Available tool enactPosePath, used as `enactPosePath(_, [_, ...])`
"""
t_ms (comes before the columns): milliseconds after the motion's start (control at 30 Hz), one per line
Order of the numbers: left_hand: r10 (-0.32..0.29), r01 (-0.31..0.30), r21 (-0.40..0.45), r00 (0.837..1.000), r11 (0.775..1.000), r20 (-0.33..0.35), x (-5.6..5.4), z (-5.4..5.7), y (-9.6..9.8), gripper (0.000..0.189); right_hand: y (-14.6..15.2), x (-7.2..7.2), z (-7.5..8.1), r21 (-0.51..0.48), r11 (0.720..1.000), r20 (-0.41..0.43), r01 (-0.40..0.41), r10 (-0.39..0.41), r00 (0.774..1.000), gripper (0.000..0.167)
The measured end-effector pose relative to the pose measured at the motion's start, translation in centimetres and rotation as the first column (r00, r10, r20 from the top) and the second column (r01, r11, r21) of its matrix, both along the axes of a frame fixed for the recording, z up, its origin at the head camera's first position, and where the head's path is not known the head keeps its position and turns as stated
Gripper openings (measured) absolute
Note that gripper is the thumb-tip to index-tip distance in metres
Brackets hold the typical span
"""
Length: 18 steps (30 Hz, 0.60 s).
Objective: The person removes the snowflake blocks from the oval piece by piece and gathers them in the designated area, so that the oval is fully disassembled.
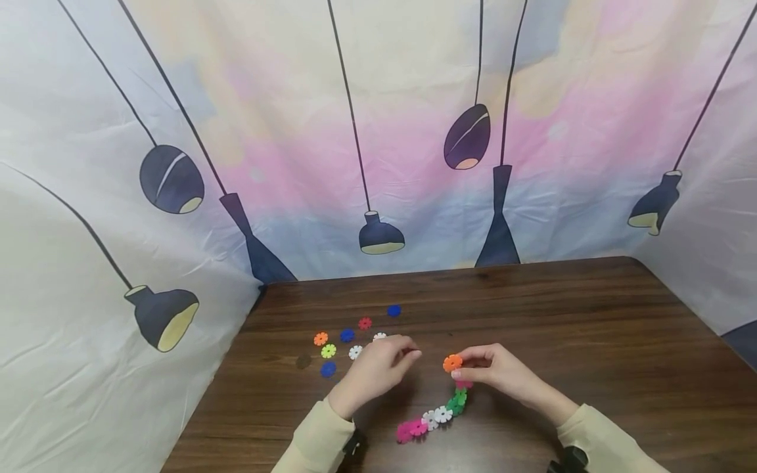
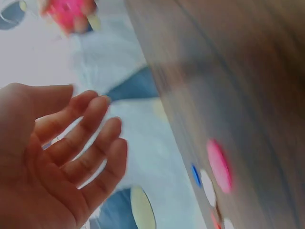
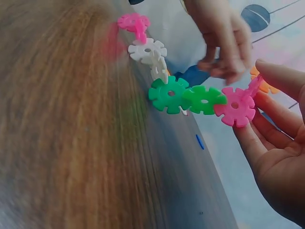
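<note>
My right hand (image 1: 503,371) pinches one end of a chain of flower-shaped interlocking discs, between thumb and fingers at the orange disc (image 1: 452,362) and pink discs. From there the chain runs through green discs (image 3: 171,95) and white discs (image 3: 147,50) to more pink ones (image 1: 418,427) at its far end. In the right wrist view, the thumb and fingertips are at the pink disc (image 3: 235,106). My left hand (image 1: 378,369) hovers over the table left of the chain, holding nothing; in the left wrist view its fingers are loosely bent and apart.
Loose flower discs lie on the brown wooden table (image 1: 562,309) beyond and left of my left hand: blue (image 1: 394,310), red (image 1: 365,322), orange (image 1: 321,338), yellow-green (image 1: 328,351), white (image 1: 355,353) and a brownish one (image 1: 303,361). A loose pink disc (image 2: 219,165) shows in the left wrist view. A lamp-patterned cloth (image 1: 319,164) hangs behind.
</note>
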State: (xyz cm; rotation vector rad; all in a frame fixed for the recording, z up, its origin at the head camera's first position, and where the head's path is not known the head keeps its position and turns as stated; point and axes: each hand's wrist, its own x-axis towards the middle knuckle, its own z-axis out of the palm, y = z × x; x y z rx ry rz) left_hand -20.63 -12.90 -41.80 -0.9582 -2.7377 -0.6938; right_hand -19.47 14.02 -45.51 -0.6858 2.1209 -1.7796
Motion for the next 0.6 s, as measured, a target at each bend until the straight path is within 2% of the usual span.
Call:
enactPosePath(167, [-0.099,0.101,0.106,0.995,0.989,-0.027,1.6,0.7,1.7,0.02,-0.5,0.3,0.2,-0.021,0.999,-0.014,-0.037,0.036,0.999,0.03])
enactPosePath(300, [-0.141,0.142,0.149,0.99,0.979,-0.015,2.4,0.9,2.5,0.015,-0.8,0.5,0.3,-0.022,0.999,-0.014,-0.038,0.037,0.999,0.029])
enactPosePath(600, [-0.14,0.131,0.204,0.99,0.97,0.032,3.0,0.3,3.1,0.006,-0.9,0.8,-0.1,0.007,0.999,-0.043,-0.04,0.04,0.998,0.029])
